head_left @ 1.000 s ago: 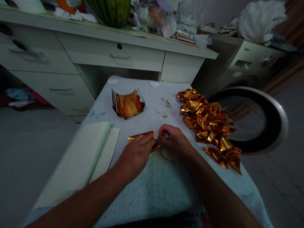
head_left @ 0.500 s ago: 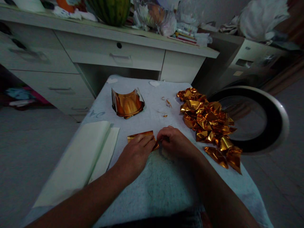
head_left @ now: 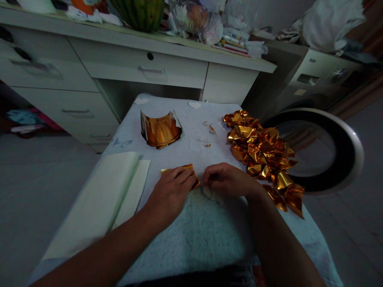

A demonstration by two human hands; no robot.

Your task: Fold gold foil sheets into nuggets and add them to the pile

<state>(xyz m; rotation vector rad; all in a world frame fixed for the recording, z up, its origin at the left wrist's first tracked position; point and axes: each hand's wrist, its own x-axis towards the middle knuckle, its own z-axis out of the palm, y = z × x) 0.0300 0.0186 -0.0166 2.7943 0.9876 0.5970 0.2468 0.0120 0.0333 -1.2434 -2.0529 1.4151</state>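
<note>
My left hand [head_left: 176, 184] lies over a small folded sheet of gold foil paper [head_left: 196, 181] and pins it to the cloth-covered table. Its fingers are together and slightly bent, covering much of the sheet. Just right of the sheet, and apart from it, my right hand [head_left: 226, 180] hovers low with its fingers curled inward. Whatever those fingers hold, if anything, is hidden. Behind my left hand stands a curved stack of gold foil sheets [head_left: 161, 129]. A heap of folded gold foil pieces [head_left: 260, 147] lies to the right.
Folded pale paper [head_left: 95, 199] lies along the table's left side. Small foil scraps [head_left: 212, 130] sit near the middle. Beyond the table is a white desk [head_left: 179, 71] with a watermelon [head_left: 137, 14] on top. A washing machine's open round door [head_left: 332, 149] borders the right side.
My right hand has drawn away from the foil paper, slightly right and down. My left hand stays on the sheet, which now lies flatter at its right end.
</note>
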